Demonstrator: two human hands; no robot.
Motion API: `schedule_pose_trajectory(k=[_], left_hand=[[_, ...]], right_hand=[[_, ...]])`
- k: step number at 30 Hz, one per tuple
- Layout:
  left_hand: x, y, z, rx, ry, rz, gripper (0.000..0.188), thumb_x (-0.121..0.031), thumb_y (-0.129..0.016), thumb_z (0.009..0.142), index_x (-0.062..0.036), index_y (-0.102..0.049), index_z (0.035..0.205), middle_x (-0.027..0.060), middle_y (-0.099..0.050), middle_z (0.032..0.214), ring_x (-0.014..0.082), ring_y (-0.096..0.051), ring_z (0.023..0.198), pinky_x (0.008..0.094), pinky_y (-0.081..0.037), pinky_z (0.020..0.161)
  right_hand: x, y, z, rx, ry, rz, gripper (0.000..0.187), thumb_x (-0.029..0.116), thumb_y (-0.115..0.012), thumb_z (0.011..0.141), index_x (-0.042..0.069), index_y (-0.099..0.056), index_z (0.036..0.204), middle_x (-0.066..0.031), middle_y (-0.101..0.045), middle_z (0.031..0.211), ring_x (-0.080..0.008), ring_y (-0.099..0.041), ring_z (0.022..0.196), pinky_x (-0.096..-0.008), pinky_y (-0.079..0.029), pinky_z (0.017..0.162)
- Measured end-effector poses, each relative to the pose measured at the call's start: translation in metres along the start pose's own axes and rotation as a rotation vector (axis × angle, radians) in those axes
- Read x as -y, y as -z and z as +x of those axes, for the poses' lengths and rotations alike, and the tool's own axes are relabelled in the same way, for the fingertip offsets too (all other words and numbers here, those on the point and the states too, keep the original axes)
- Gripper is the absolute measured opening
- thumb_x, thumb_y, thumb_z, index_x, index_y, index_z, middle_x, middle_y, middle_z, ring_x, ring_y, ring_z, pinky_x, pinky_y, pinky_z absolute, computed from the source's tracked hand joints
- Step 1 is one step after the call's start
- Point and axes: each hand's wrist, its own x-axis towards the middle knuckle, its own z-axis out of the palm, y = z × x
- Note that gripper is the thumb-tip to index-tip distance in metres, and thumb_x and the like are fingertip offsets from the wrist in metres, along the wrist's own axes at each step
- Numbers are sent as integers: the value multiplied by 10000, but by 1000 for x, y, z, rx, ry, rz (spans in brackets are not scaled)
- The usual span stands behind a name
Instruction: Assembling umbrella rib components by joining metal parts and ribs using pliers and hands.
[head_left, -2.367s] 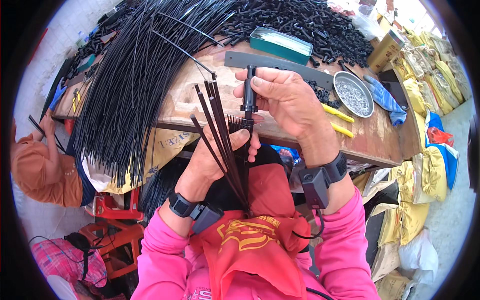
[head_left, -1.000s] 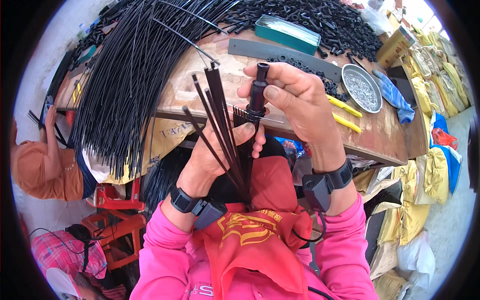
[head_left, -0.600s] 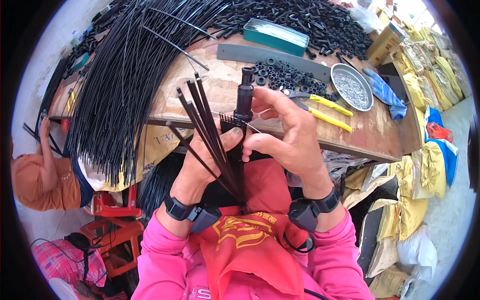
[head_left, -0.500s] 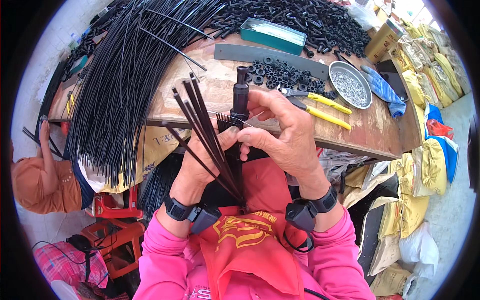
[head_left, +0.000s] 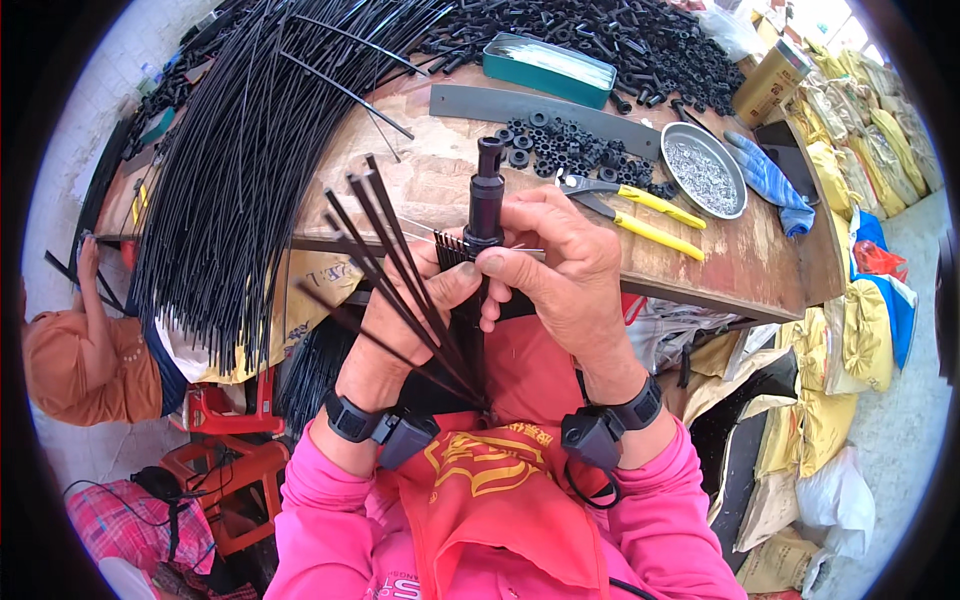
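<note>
A black stepped plastic tube [head_left: 487, 195] stands nearly upright between my hands, its collar at my fingertips. My left hand [head_left: 440, 285] is closed on a fan of thin black rods [head_left: 385, 260], its thumb pressing near the collar. Several dark rod ends [head_left: 452, 248] line up like comb teeth beside the collar. My right hand [head_left: 560, 275] pinches at the collar's other side, thumb and forefinger on a thin pale wire [head_left: 530, 250] that runs past the tube. The tube's lower end is hidden by my fingers.
Long black rods [head_left: 240, 180] heap over the table's left side. Yellow-handled pliers [head_left: 660, 220], a round metal dish [head_left: 705, 170], small black rings [head_left: 570, 145] and a green tray [head_left: 550, 72] lie beyond my hands. Another person [head_left: 95, 360] is at the left.
The loose rods in my left hand have tilted further left. The tube and comb-like rod ends have shifted slightly right and down. Both hands keep their pinch.
</note>
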Motion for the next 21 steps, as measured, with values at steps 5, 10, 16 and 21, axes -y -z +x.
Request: schedule_pose_trajectory(k=[5, 10, 16, 21], left_hand=[[-5, -2, -6, 101, 32, -66, 305, -216, -678, 835, 29, -623, 1010, 101, -634, 760, 161, -593, 617, 255, -489, 552], [-1, -1, -5, 78, 43, -83, 311, -213, -667, 845, 30, -618, 1033, 100, -638, 777, 154, -600, 656, 270, -490, 575], [-2, -2, -6, 38, -1, -78, 357, -235, -670, 847, 45, -608, 1059, 109, -644, 804, 139, -601, 648, 247, -495, 568], [2, 0, -6, 34, -6, -78, 342, -237, -679, 841, 42, -610, 1027, 104, -645, 801, 141, -604, 636, 243, -501, 563]], right_hand=[[2, 7, 5, 214, -252, 643, 195, -23, -670, 791, -29, -523, 918, -84, -580, 717, -179, -626, 561, -310, -540, 450], [14, 10, 4, 153, -221, 437, 204, -6, -666, 806, -50, -529, 950, -80, -595, 752, -172, -637, 623, -312, -550, 514], [10, 22, -6, 5, 24, 47, 115, 52, -662, 840, -18, -576, 872, -32, -580, 813, -80, -590, 760, -207, -481, 663], [3, 17, -9, -51, 155, -376, 152, 58, -670, 820, -1, -531, 805, -50, -537, 804, -83, -552, 681, -215, -464, 611]])
